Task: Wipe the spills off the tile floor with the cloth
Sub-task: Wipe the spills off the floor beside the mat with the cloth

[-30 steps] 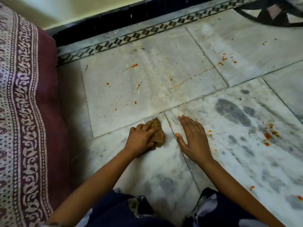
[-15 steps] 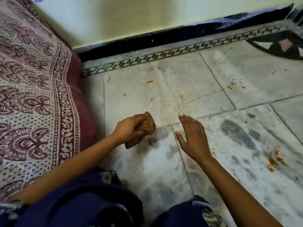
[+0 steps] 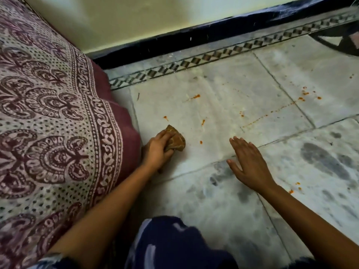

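Here the left hand [image 3: 157,150] grips the half-hidden cloth [image 3: 175,139]; right hand [image 3: 247,165] spread flat.

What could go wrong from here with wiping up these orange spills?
The cloth in the left hand already looks orange-stained, so it may smear the spills rather than lift them. It works right beside the patterned bedspread, which could get stained. The right hand lies flat near small drops.

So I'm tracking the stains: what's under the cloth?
The cloth, gripped by the left hand, sits on pale tile. Orange spots lie beside it; anything beneath is hidden.
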